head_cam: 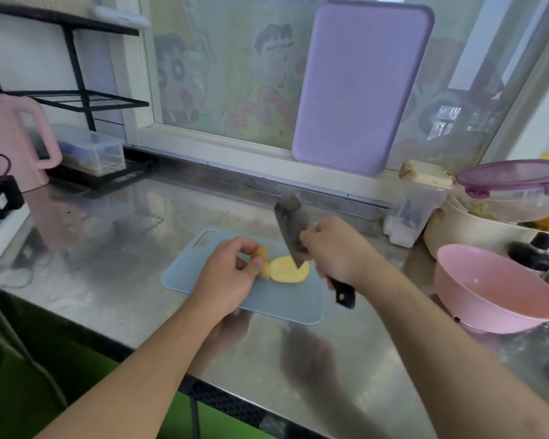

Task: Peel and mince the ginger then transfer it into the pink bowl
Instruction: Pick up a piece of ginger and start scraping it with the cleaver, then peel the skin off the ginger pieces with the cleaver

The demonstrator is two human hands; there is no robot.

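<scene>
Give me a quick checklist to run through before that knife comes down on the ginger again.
1. Right hand grips the knife firmly: ok.
2. Left hand steadies the ginger: ok, pinching its unpeeled end.
3. Left fingertips away from the blade: cannot tell, they look close.
4. Ginger on the blue cutting board: ok.
5. Ginger fully peeled: not ok, skin remains.
6. Pink bowl within reach: ok.

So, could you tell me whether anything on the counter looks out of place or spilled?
Nothing stands out. The pale blue cutting board lies flat on the steel counter, the yellow ginger sits on it, and the pink bowl stands upright and empty.
</scene>
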